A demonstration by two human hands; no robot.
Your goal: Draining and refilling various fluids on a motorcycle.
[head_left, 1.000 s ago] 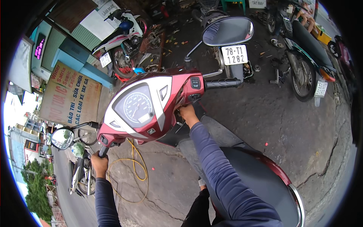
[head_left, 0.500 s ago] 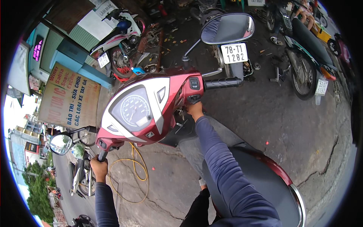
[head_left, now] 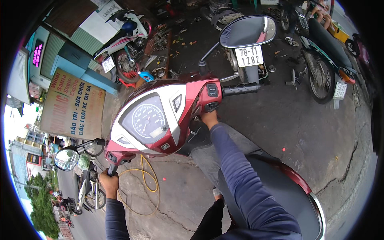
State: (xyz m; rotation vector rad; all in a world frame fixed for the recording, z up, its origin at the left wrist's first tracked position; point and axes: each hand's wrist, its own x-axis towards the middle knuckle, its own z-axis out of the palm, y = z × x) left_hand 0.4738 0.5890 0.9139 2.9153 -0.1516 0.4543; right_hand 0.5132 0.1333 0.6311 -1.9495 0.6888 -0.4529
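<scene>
A red and silver motor scooter (head_left: 174, 94) with a round-dialed speedometer (head_left: 146, 120) stands in front of me. My left hand (head_left: 109, 182) is wrapped round its left handlebar grip (head_left: 112, 169). Under the right switch housing (head_left: 212, 90), my right hand (head_left: 209, 119) reaches in behind the front panel. Its fingers are hidden there, so what they touch cannot be seen. The black rubber right grip (head_left: 241, 89) has no hand on it. My right arm passes over the dark seat (head_left: 272, 188).
A yellow hose (head_left: 157, 180) loops on the cracked pavement to the left. Parked motorbikes stand ahead and at the right (head_left: 322, 60). Loose parts and tools litter the dark ground ahead. A large signboard (head_left: 72, 108) leans by a blue post (head_left: 94, 78). A person sits at the far right.
The scooter's front has shifted slightly right in view, its handlebar and mirrors with it. Both my hands have moved along with it, the left still on its grip.
</scene>
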